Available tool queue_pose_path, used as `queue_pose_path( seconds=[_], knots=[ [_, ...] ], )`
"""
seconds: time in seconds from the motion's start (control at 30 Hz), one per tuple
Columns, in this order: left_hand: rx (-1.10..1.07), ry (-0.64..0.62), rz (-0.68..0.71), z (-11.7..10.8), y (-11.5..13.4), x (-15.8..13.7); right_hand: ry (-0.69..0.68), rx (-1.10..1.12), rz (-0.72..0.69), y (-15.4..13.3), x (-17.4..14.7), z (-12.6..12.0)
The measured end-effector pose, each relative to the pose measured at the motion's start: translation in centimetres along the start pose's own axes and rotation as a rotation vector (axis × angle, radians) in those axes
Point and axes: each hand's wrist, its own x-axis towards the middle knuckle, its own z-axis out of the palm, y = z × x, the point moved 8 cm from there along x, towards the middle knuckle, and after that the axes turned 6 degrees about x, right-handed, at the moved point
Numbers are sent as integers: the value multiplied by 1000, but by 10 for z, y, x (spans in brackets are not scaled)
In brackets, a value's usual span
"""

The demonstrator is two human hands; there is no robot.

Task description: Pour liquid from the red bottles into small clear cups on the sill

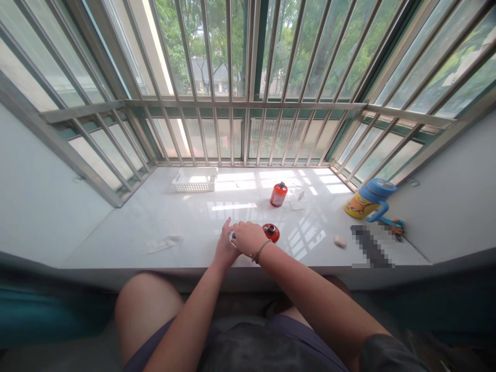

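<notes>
Close to the sill's front edge, my left hand [226,247] and my right hand [248,237] meet. A small dark thing [233,235] shows between them; most of it is hidden by my fingers, so its kind is unclear. My right hand curls over the top, while the left, partly covered, cups it from the side with one finger pointing up. Just right of my right hand is a round red container [273,235] with a dark ring-like top, partly hidden. Farther back stands a red bottle [278,196] with a dark cap and a pale label.
A white basket [196,182] sits at the back left of the white sill [116,232]. Clear wrapping [165,244] lies left. At right are a blue-and-yellow jug [366,200], a small pale lump [340,241] and a pixelated dark object [370,245]. Metal bars [232,105] line the window.
</notes>
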Motion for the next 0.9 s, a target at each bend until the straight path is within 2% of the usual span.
queue_pose_path(
  seconds=[0.17, 0.4, 0.6, 0.77, 0.9],
  knots=[
    [-10, -10, 28, 0, 1, -1, -46, 52, -85, -6, -3, 0],
    [-9, -4, 27, 1, -2, 0, 0, 46, 42, 4, 1, 0],
    [-11, 25, 40, -1, -3, -2, -26, 49, -56, 1, -3, 1],
    [-32, -1, 4, 2, -6, -1, 15, 37, 37, 5, 4, 6],
    [-7, 8, -10, 1, -7, -1, -22, 43, -11, 3, 8, 10]
  ],
)
